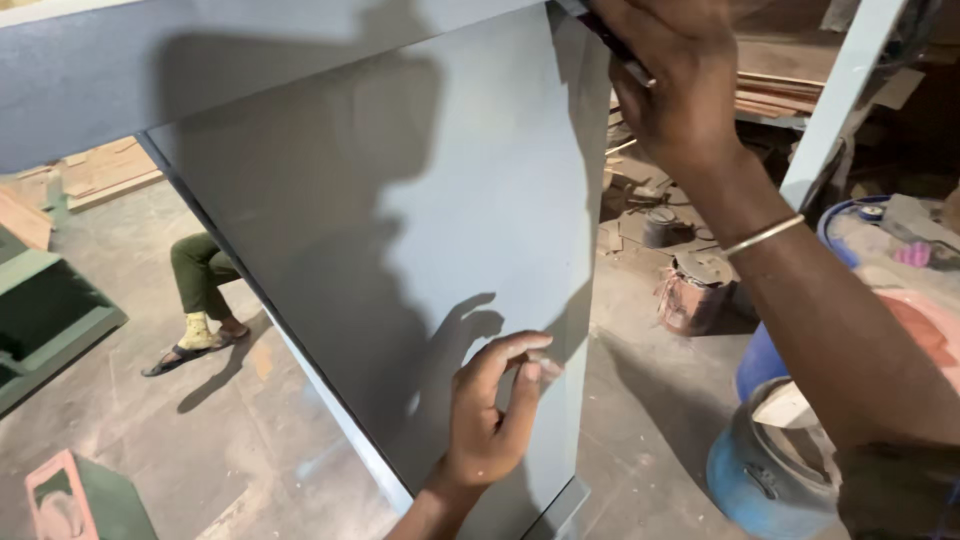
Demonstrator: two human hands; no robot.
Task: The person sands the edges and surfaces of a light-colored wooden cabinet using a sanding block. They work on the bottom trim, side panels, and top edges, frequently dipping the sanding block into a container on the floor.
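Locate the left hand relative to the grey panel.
In the head view the left hand is low centre, fingertips pinched against the grey panel near its lower right edge, well below the right hand at the panel's top corner.

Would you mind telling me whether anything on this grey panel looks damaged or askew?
Nothing stands out. The grey panel looks smooth and unmarked; the dark patches are only shadows. The left hand pinches its lower edge, and the right hand holds a thin dark tool at its top corner.
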